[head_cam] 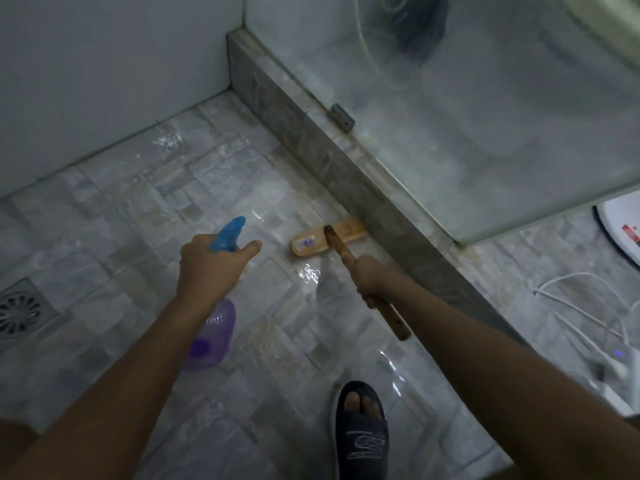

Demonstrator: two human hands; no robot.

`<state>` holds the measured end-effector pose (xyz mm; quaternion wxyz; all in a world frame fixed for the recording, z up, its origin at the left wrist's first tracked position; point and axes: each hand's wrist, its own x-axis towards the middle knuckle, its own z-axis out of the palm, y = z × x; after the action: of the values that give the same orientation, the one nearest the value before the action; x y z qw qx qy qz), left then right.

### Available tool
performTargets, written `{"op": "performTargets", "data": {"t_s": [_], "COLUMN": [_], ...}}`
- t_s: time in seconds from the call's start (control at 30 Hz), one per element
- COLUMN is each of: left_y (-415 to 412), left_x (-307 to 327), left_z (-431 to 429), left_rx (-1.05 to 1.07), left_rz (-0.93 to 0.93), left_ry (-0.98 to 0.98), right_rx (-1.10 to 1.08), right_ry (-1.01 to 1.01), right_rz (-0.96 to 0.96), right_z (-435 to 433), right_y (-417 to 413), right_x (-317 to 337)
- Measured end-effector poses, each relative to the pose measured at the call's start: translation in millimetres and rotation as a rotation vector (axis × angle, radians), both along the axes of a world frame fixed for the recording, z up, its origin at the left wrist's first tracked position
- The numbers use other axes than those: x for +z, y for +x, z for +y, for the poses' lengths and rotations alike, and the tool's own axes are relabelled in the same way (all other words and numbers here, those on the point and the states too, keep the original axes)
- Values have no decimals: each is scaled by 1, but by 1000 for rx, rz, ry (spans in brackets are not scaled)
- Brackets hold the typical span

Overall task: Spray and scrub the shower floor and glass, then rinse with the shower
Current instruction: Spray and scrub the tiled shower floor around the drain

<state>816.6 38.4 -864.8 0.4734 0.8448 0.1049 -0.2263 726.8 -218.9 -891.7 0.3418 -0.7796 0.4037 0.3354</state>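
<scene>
My left hand (207, 268) grips a purple spray bottle (213, 336) by its neck, the blue nozzle (228, 233) pointing away over the wet tiled shower floor (138, 202). My right hand (372, 277) holds the wooden handle of a scrub brush. The brush's wooden head (327, 235) lies flat on the floor against the grey stone curb (311, 143). Above the curb stands the cloudy glass panel (485, 116).
A square floor drain (20, 311) sits at the left edge. My foot in a dark slipper (362, 429) stands on the wet tiles at the bottom. Beyond the curb lie white cables (585, 317) and a white round object (620, 230). A pale wall closes the far left.
</scene>
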Motion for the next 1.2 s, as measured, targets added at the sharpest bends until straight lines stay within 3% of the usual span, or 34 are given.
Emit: {"op": "performTargets", "data": {"t_s": [0.13, 0.3, 0.4, 0.67, 1.0, 1.2], "left_y": [5, 13, 17, 10, -1, -21], "left_x": [-4, -8, -8, -5, -11, -30], "left_z": [11, 23, 23, 25, 48, 78], "left_rx": [45, 86, 69, 4, -96, -327], "left_rz": [-19, -31, -53, 36, -59, 49], "left_ry": [17, 41, 52, 64, 237, 254], "right_rx": [153, 170, 153, 37, 30, 71], "right_ry": [0, 70, 19, 47, 40, 70], "right_rz": [-82, -92, -157, 95, -134, 18], "right_z": [18, 38, 43, 14, 72, 65], "right_y": [92, 169, 136, -52, 71, -11], "right_x": [-21, -19, -17, 6, -17, -9]}}
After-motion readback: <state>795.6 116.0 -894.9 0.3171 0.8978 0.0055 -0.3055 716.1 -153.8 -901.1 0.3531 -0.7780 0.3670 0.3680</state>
